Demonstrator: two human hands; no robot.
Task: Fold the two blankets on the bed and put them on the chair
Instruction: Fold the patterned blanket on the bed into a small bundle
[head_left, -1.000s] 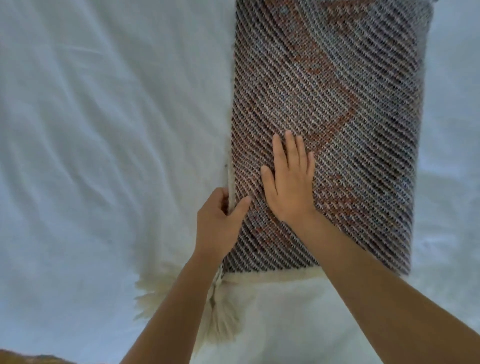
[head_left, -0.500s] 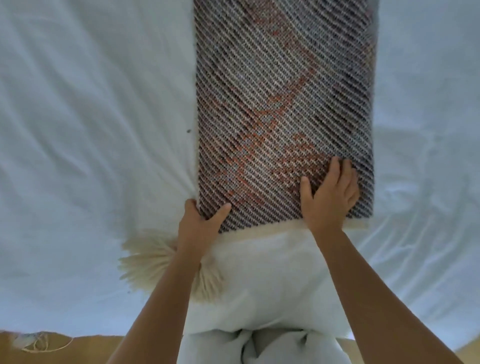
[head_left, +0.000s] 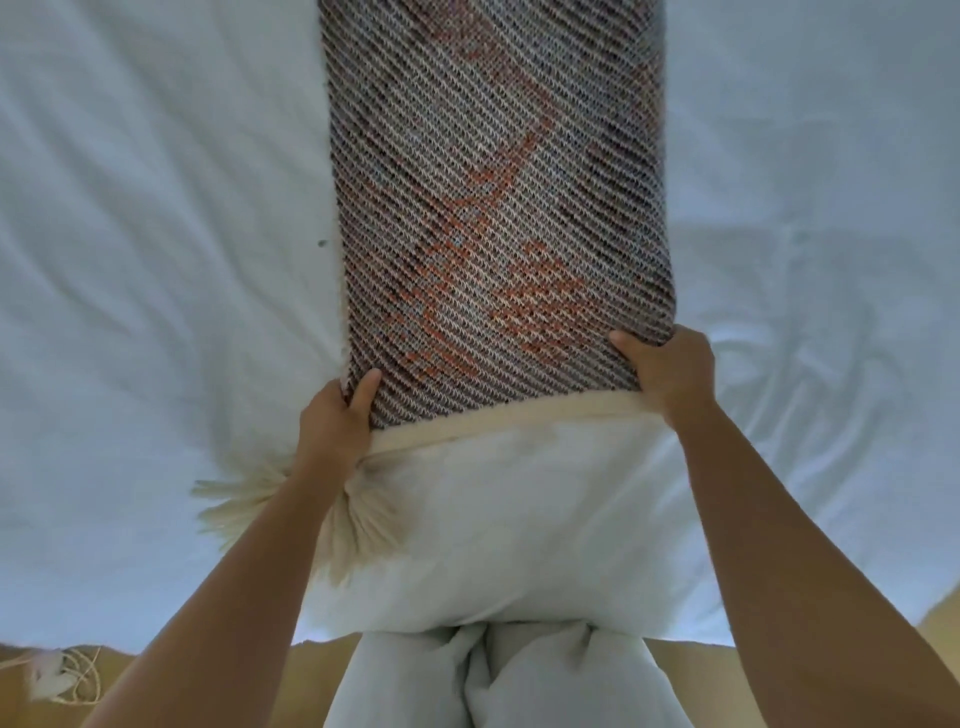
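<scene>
Left hand (head_left: 337, 415) and right hand (head_left: 670, 369) each clench a corner. The woven blanket (head_left: 498, 182), a long folded strip, lies on the white bed sheet (head_left: 156, 260), and they hold the end nearest the sheet's front edge. Best to lift both corners level and carry them to the far end, tucking the cream fringe (head_left: 234, 499) in.

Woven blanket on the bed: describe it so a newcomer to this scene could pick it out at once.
A white sheet fills most of the view. Down its middle lies a long folded strip, its near corners gripped by the left hand and the right hand. That strip is the blanket: dark diagonal weave with orange motifs, the only patterned cloth amid plain white.
</scene>
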